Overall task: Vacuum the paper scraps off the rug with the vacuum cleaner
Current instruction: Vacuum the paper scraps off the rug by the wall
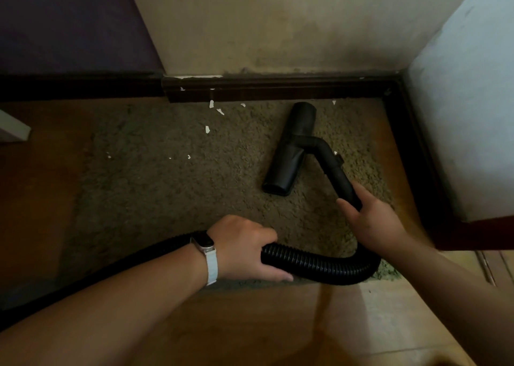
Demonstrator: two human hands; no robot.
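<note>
While my left hand (pixel 244 247) grips the ribbed hose (pixel 314 264), my right hand (pixel 370 218) clamps the wand (pixel 338 171). Its nozzle (pixel 292 148) rests on the rug (pixel 167 198), with paper scraps (pixel 207 129) nearby.

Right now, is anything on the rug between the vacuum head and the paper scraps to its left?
Nothing visible. Only bare rug lies between the vacuum head and the paper scraps to its left. One small scrap also lies just right of the head, beside the tube the right hand holds.
</note>
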